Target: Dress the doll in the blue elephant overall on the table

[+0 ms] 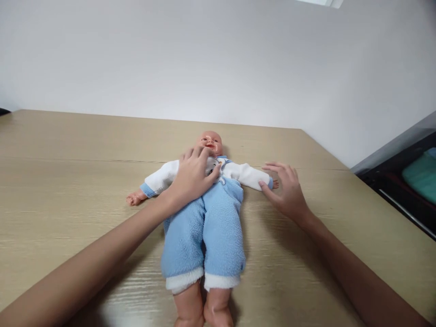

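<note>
A baby doll (223, 227) lies on its back on the wooden table, its head away from me and its bare feet toward me. It wears a fleece outfit with white sleeves and blue legs, and both its arms are stretched out sideways. Across the doll's chest rests my left hand (195, 175), fingers spread, covering part of the printed animal face on the front. My right hand (284, 190) is at the doll's arm on the right, thumb and fingers apart around the blue cuff (270, 183), not closed on it.
The pale wood table (85, 190) has a seam running across it. A white wall (170, 59) rises behind its far edge. Beyond the right edge is a black object (391, 181) with green cloth (422, 175) in it.
</note>
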Demonstrator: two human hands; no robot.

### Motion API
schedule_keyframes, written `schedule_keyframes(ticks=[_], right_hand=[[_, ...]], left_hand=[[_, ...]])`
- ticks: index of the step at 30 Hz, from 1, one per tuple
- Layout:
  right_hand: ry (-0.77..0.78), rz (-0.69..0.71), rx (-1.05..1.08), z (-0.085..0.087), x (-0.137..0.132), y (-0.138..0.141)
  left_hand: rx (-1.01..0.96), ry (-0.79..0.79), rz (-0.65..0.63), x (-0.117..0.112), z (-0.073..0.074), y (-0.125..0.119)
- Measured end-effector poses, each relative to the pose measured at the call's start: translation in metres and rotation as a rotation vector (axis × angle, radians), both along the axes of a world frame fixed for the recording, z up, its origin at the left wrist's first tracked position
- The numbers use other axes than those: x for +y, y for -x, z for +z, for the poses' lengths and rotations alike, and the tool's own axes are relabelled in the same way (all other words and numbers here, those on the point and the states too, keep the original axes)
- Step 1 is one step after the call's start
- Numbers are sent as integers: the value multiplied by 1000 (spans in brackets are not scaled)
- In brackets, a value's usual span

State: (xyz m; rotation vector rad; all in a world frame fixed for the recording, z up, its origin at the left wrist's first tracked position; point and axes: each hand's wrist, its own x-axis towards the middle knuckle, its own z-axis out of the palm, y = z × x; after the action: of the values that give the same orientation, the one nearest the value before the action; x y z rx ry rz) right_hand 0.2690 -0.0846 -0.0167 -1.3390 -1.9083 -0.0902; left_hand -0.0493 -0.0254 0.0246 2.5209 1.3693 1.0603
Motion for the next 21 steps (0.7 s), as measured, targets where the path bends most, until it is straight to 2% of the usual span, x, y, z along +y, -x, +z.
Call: schedule_keyframes(ticks=[2,5,7,9,14,17,21], right_hand=[[88,136,140,7,-12,25],[381,320,408,7,-20,58],[506,364,510,2,-17,71],[550,376,562,-3,-8,77],[652,420,687,-5,11,78],[724,446,808,-9,14,79],[716,425,951,-19,12,85]], left_hand=[[-66,27,0,-13,-7,23],[-259,173,-3,-30,-23,58],[-379,289,16,-38,-34,76],[-409,362,28,-43,-43,89],[-306,488,-8,-41,-50,98],[-398,563,-54,-40,-47,98],[-560,671,-62,-41,-47,99]])
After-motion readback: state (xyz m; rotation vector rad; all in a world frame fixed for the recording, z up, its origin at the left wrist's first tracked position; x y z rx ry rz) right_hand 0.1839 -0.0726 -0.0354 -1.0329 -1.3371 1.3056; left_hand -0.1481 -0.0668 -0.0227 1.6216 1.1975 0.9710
